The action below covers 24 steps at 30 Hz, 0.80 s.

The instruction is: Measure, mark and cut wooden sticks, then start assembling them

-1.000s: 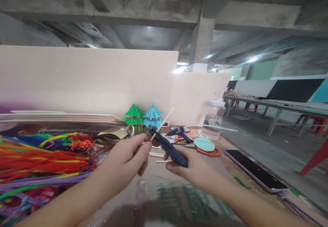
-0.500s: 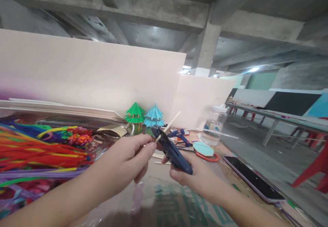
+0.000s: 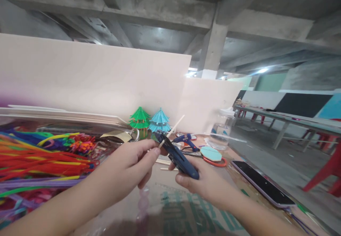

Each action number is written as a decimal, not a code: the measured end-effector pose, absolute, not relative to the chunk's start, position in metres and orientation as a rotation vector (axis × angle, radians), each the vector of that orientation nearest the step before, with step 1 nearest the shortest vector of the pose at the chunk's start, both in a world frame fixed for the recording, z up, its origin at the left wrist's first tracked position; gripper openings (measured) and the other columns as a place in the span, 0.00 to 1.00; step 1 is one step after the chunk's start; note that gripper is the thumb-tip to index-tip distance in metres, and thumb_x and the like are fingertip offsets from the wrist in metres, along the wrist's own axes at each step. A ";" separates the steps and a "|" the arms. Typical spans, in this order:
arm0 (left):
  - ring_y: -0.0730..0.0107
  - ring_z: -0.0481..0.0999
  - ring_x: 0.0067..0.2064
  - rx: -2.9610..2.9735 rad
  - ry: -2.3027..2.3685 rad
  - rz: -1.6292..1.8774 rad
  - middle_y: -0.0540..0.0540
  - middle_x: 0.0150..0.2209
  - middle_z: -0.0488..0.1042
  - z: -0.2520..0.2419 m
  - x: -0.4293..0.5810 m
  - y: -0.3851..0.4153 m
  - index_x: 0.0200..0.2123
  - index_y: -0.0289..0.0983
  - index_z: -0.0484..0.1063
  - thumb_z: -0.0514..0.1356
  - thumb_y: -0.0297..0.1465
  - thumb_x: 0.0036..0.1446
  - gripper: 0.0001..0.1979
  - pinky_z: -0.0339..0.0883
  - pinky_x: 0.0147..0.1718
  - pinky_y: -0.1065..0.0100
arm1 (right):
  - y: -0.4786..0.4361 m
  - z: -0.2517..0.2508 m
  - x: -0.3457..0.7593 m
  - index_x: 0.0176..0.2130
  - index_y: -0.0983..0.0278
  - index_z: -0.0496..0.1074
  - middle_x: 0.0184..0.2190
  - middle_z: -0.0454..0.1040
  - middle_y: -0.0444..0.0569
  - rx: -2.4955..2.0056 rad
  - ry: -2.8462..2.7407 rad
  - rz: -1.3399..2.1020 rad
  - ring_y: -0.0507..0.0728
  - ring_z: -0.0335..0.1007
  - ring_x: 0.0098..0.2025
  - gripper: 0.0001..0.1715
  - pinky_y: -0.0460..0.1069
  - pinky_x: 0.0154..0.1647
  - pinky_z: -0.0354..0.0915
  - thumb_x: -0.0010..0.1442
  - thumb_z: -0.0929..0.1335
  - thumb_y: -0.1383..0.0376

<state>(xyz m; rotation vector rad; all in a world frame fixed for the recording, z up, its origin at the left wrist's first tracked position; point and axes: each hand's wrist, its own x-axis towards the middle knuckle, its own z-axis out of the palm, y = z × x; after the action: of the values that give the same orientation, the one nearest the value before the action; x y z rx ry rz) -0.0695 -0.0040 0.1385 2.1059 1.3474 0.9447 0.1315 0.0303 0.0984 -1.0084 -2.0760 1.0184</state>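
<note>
My left hand point(image 3: 134, 161) pinches a thin wooden stick point(image 3: 173, 130) that slants up to the right. My right hand point(image 3: 198, 181) is wrapped round a dark blue cutter point(image 3: 178, 156), its tip meeting the stick close to my left fingers. Both hands hover over the table, above a green-printed cutting mat point(image 3: 183, 211). Behind them stand a green paper tree point(image 3: 139, 119) and a light blue paper tree point(image 3: 160, 121).
A heap of coloured pipe cleaners point(image 3: 34, 157) fills the left. A blue glue gun point(image 3: 188, 140), red-handled scissors with a teal disc point(image 3: 213, 156), a clear jar point(image 3: 221, 129) and a phone point(image 3: 262, 183) lie to the right. A pale board point(image 3: 93, 83) backs the table.
The view has shifted slightly. Both hands keep the same grips and have barely moved, with the cutter tip still against the stick.
</note>
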 end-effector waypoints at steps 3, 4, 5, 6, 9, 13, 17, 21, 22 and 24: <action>0.76 0.58 0.14 2.102 1.337 0.947 0.58 0.12 0.61 0.138 -0.070 -0.005 0.30 0.39 0.68 0.47 0.41 0.61 0.17 0.51 0.14 0.74 | 0.031 0.098 0.133 0.41 0.64 0.70 0.28 0.65 0.42 -0.990 -2.096 1.035 0.50 0.57 0.26 0.16 0.46 0.29 0.58 0.53 0.68 0.58; 0.76 0.58 0.14 2.103 1.332 0.953 0.58 0.12 0.61 0.138 -0.071 -0.006 0.29 0.39 0.68 0.47 0.41 0.61 0.17 0.51 0.14 0.74 | 0.031 0.099 0.134 0.41 0.64 0.70 0.28 0.65 0.42 -0.988 -2.100 1.037 0.50 0.57 0.26 0.17 0.46 0.29 0.58 0.54 0.68 0.57; 0.76 0.58 0.14 2.107 1.329 0.962 0.58 0.12 0.61 0.138 -0.071 -0.006 0.29 0.39 0.68 0.48 0.41 0.61 0.16 0.51 0.14 0.74 | 0.031 0.099 0.134 0.41 0.64 0.70 0.28 0.65 0.43 -0.986 -2.102 1.036 0.51 0.57 0.27 0.17 0.46 0.29 0.58 0.54 0.69 0.57; 0.76 0.58 0.14 2.112 1.327 0.969 0.58 0.12 0.61 0.139 -0.071 -0.007 0.28 0.39 0.68 0.48 0.40 0.61 0.16 0.51 0.14 0.74 | 0.031 0.099 0.134 0.41 0.64 0.70 0.28 0.65 0.43 -0.987 -2.104 1.031 0.51 0.58 0.27 0.18 0.46 0.29 0.58 0.53 0.69 0.57; 0.75 0.59 0.14 2.136 1.324 0.964 0.57 0.12 0.62 0.140 -0.072 -0.008 0.27 0.39 0.68 0.48 0.39 0.60 0.15 0.52 0.15 0.73 | 0.031 0.100 0.135 0.41 0.64 0.70 0.28 0.64 0.42 -0.991 -2.106 1.014 0.50 0.57 0.27 0.18 0.46 0.29 0.58 0.53 0.69 0.57; 0.75 0.59 0.14 2.146 1.324 0.933 0.57 0.13 0.62 0.141 -0.073 -0.009 0.29 0.39 0.69 0.48 0.40 0.61 0.15 0.52 0.15 0.74 | 0.031 0.101 0.135 0.43 0.64 0.71 0.24 0.63 0.40 -0.974 -2.131 1.029 0.50 0.57 0.25 0.17 0.45 0.26 0.57 0.55 0.69 0.58; 0.75 0.59 0.14 2.164 1.320 0.950 0.57 0.12 0.62 0.142 -0.072 -0.008 0.27 0.39 0.68 0.49 0.39 0.60 0.15 0.52 0.15 0.73 | 0.030 0.102 0.134 0.41 0.63 0.71 0.24 0.63 0.39 -1.039 -2.119 1.010 0.50 0.57 0.24 0.14 0.44 0.26 0.57 0.55 0.70 0.60; 0.75 0.59 0.14 2.199 1.342 0.942 0.57 0.12 0.63 0.142 -0.072 -0.006 0.27 0.40 0.68 0.49 0.39 0.60 0.15 0.51 0.15 0.73 | 0.029 0.103 0.131 0.37 0.64 0.70 0.23 0.61 0.38 -1.050 -2.078 1.049 0.48 0.55 0.23 0.10 0.44 0.26 0.57 0.54 0.70 0.62; 0.75 0.59 0.14 2.206 1.348 0.938 0.57 0.12 0.63 0.143 -0.072 -0.006 0.27 0.39 0.68 0.48 0.39 0.60 0.15 0.51 0.15 0.73 | 0.029 0.103 0.131 0.37 0.64 0.69 0.22 0.61 0.38 -1.040 -2.069 1.066 0.48 0.54 0.23 0.09 0.44 0.26 0.57 0.54 0.69 0.63; 0.75 0.60 0.15 2.220 1.353 0.930 0.57 0.13 0.63 0.143 -0.073 -0.006 0.28 0.39 0.68 0.48 0.39 0.61 0.15 0.52 0.16 0.73 | 0.029 0.104 0.130 0.35 0.64 0.69 0.23 0.62 0.38 -1.027 -2.065 1.056 0.48 0.55 0.23 0.07 0.44 0.26 0.57 0.54 0.69 0.64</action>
<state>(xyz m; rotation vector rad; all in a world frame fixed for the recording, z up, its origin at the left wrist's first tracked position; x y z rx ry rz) -0.0728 -0.0064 0.1430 2.2195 1.3534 0.9296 0.1298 0.0291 0.1036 -1.0269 -2.0651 1.0555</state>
